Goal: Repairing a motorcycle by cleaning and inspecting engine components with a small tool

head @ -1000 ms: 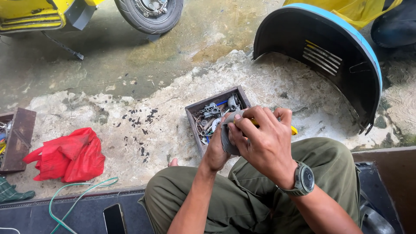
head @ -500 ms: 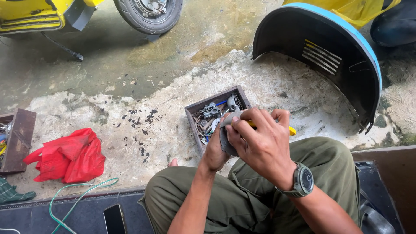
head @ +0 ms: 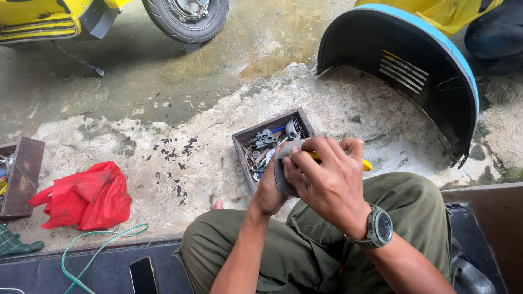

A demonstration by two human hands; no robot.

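Barely anything has shifted since half a second back: both hands hold the same spot just in front of the parts box [head: 239,142], and my right fingers have curled a touch further over the grey part [head: 281,175].

Counting what I see: 2 hands, 1 grey round part, 1 yellow-handled tool [head: 366,164], 1 open wooden parts box full of small metal bits, 1 red plastic bag [head: 87,197] well to the left of the box, 1 more wooden box [head: 24,174] further left at the frame edge, 1 black and blue scooter panel [head: 436,81] to the right of the box, 1 scooter tyre [head: 188,16] beyond the box, 1 green hose [head: 98,247] and 1 phone [head: 143,275] on the near side of it.

My left hand [head: 268,191] is closed around the grey part from below, thumb side up, holding it right at the near edge of the box. My right hand [head: 327,182] is wrapped tight on the yellow-handled tool, fingers folded across the top of the part; only the tool's yellow end pokes out past my knuckles. 1 watch [head: 378,227] sits on my right wrist. Both hands hover over my knees, touching each other.
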